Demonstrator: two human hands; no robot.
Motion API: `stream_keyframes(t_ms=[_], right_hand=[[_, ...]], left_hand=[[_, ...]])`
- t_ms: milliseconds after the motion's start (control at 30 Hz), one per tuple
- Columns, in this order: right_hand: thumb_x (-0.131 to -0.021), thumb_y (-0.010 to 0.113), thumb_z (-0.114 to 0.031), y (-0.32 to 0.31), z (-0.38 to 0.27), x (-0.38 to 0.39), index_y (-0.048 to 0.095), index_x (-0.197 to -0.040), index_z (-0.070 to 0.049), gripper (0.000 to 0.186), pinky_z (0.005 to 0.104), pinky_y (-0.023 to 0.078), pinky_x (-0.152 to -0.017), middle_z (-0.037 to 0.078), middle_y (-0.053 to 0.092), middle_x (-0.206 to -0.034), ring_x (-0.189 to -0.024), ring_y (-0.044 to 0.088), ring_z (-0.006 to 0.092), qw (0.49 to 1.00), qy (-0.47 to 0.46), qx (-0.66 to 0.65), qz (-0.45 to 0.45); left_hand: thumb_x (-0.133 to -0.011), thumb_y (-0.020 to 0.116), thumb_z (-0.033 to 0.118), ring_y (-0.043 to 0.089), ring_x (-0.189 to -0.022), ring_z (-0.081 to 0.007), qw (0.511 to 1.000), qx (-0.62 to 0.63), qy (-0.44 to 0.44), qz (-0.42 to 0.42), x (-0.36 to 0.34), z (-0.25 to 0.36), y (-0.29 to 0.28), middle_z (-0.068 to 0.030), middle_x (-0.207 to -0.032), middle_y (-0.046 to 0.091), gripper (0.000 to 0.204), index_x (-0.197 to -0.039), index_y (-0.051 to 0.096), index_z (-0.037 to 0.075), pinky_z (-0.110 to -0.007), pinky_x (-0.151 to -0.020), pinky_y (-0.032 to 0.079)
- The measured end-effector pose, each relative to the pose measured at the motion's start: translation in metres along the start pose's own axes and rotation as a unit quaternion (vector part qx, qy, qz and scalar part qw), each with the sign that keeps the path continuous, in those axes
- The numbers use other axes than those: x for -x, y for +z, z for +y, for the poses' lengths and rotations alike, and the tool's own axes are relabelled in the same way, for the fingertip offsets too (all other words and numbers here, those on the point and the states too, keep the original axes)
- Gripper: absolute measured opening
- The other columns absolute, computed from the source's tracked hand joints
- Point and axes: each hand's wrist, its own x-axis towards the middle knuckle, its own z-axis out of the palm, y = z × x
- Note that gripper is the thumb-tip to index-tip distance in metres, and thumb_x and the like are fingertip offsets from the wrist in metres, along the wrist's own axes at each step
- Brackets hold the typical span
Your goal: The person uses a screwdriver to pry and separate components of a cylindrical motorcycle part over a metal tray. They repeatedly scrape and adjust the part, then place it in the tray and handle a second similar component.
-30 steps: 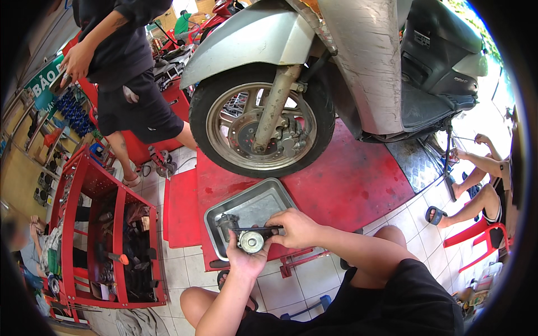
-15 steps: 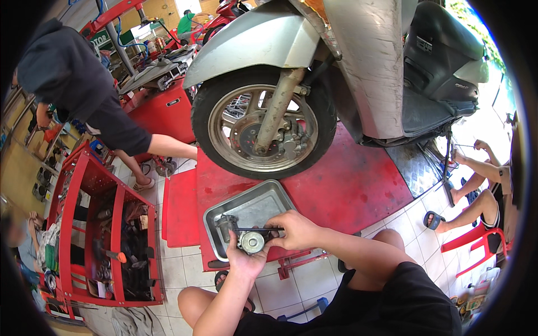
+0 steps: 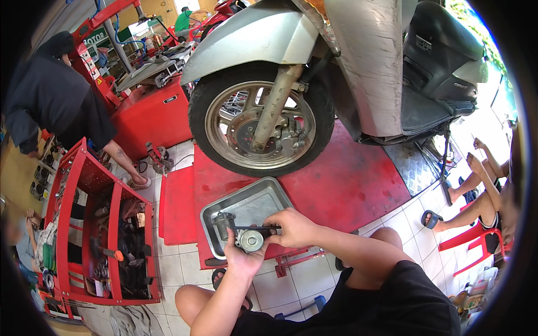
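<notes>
A grey metal carburetor (image 3: 249, 241) with a round silver cap rests in my left hand (image 3: 244, 260), whose fingers curl around it from below. My right hand (image 3: 293, 227) pinches a slim dark rod-like tool (image 3: 255, 228), which lies across the upper side of the part; its exact kind is hard to make out. Both hands are over the near edge of a shallow metal tray (image 3: 262, 200). A grey cylindrical section (image 3: 224, 220) shows just left of the tool, over the tray; whether it belongs to the held part is unclear.
The tray stands on a red lift platform (image 3: 347, 179), under the scooter's front wheel (image 3: 260, 126). A red tool cart (image 3: 115, 241) is at left, near a person in dark clothes (image 3: 53, 92). At right, a person sits on a red plastic chair (image 3: 476, 243).
The person at the left has moved farther left and stands more upright. The seated person's arms have shifted. My hands keep nearly the same grip and place.
</notes>
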Motion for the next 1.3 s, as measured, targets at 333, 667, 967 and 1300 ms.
stream_keyframes(t_ms=[333,667,967,1300], right_hand=[[-0.070,0.079,-0.016,0.003,0.001,0.001,0.070,-0.096,0.000,0.032,0.0416,0.053,-0.071,0.017,0.069,-0.079,-0.076,0.068,0.0352,0.999,0.041,0.015,0.003],[-0.071,0.081,-0.019,0.004,0.004,0.001,0.071,-0.099,-0.001,0.035,0.0409,0.053,-0.072,0.017,0.070,-0.081,-0.077,0.068,0.0338,0.998,0.066,0.011,-0.006],[-0.071,0.080,-0.018,0.003,0.003,0.001,0.071,-0.099,-0.001,0.034,0.0394,0.053,-0.072,0.015,0.070,-0.080,-0.075,0.068,0.0315,0.997,0.070,0.006,-0.011],[-0.070,0.082,-0.017,0.009,0.005,0.001,0.070,-0.098,0.002,0.036,0.0391,0.053,-0.070,0.018,0.070,-0.080,-0.075,0.069,0.0308,0.997,0.076,0.002,-0.001]], left_hand=[[-0.101,0.039,0.058,0.060,-0.110,-0.0348,1.000,-0.014,-0.003,0.006,-0.003,-0.002,-0.003,-0.0138,-0.111,0.063,0.060,-0.122,0.052,0.004,-0.060,-0.100,0.045],[-0.102,0.039,0.057,0.059,-0.113,-0.0343,1.000,-0.018,0.004,0.013,-0.005,-0.004,-0.004,-0.0140,-0.114,0.063,0.059,-0.121,0.053,0.002,-0.059,-0.101,0.045],[-0.102,0.038,0.057,0.058,-0.115,-0.0351,1.000,-0.012,0.001,0.005,-0.006,-0.002,-0.006,-0.0147,-0.116,0.062,0.060,-0.122,0.054,0.003,-0.059,-0.102,0.045],[-0.104,0.030,0.054,0.060,-0.112,-0.0360,1.000,-0.029,-0.001,0.012,-0.001,0.000,-0.003,-0.0153,-0.123,0.062,0.059,-0.130,0.053,0.006,-0.050,-0.091,0.053]])
